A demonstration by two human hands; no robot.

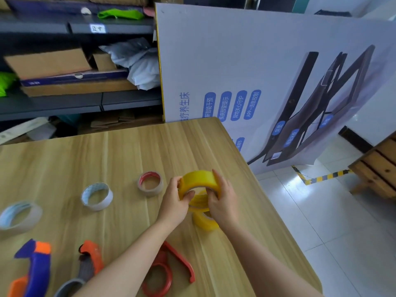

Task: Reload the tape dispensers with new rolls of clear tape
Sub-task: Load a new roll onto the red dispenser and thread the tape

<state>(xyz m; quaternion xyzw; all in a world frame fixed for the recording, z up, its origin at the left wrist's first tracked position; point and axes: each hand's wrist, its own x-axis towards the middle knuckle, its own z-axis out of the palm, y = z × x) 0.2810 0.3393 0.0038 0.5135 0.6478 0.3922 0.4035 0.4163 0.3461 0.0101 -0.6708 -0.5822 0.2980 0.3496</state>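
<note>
We are holding one yellow roll (199,182) of tape with both hands, raised just above two more yellow rolls (205,221) that are lying on the surface (107,157). The grip of our left hand (173,202) is closing on the roll's left side, with the thumb at the inner rim. The grip of our right hand (222,202) is curling round its right side.

The red dispenser (171,273) is lying beyond our forearms, nearer to us than the held roll, and it is carrying no tape. Left of it are lying an orange and grey dispenser (87,262) and a blue and orange dispenser (36,269).

We are judging that we are at the step of taking a new roll, perhaps searching for its loose end. The next move is calling for bringing the roll back to the red dispenser and pressing its core onto the round hub.
</note>
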